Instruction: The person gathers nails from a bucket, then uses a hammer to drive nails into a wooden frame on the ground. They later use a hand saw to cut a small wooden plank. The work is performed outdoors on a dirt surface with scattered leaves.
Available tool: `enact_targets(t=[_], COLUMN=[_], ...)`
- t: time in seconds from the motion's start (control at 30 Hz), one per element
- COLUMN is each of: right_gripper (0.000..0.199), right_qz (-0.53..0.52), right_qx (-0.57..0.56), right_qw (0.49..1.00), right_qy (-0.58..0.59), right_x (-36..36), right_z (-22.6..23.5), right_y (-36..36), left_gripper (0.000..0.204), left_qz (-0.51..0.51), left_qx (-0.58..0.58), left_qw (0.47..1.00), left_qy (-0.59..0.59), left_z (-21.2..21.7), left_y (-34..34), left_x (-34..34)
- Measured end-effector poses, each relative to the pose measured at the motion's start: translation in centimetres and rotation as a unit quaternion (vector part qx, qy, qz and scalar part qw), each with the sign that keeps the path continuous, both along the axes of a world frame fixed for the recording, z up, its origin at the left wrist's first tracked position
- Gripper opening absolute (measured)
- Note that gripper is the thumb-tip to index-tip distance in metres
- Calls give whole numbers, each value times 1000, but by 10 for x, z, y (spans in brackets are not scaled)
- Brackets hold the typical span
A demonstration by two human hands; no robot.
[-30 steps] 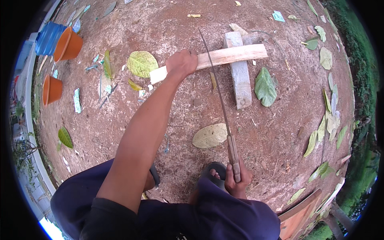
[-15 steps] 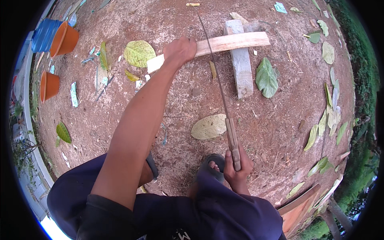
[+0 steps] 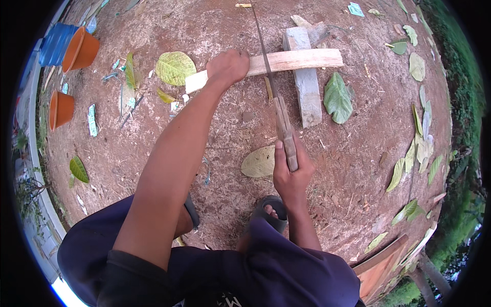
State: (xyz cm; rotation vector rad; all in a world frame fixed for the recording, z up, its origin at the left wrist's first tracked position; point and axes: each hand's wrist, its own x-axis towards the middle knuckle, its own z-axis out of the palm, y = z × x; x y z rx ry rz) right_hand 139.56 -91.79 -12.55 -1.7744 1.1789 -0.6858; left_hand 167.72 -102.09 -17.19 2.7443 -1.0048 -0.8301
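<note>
A pale wooden board lies across a grey block, its right end past the block and its left end near the ground. My left hand is closed over the board left of the block, gripping it. In my right hand is the wooden handle of a handsaw, fingers wrapped round it. The saw's thin dark blade crosses the board between my left hand and the block, pointing away from me. Whether the blade has cut into the wood cannot be made out.
Two orange pots and a blue ribbed container stand at the left. Large leaves and scraps lie on the brown soil. My sandalled foot is below the saw. A reddish wooden panel lies at the lower right.
My right hand has pushed the saw forward, away from me, so the handle is nearer the board. The left hand keeps its hold, and the board's right end sits slightly lower in view.
</note>
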Motion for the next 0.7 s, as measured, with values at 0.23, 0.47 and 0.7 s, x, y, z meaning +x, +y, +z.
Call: enact_targets(t=[0.23, 0.47, 0.7], right_gripper=[42, 42, 36], right_qz=[3, -1, -17], right_qx=[-22, -57, 7], right_qw=[1000, 998, 1000], right_qy=[15, -13, -26], right_x=[-73, 13, -52], right_z=[14, -22, 14], right_y=[57, -11, 42], left_gripper=[61, 60, 59], left_qz=[-2, -3, 2], left_qx=[-2, 6, -19], left_qw=[999, 1000, 1000], left_qy=[-34, 11, -18], left_z=[4, 3, 7], left_y=[-1, -4, -4], left_x=[-4, -2, -6])
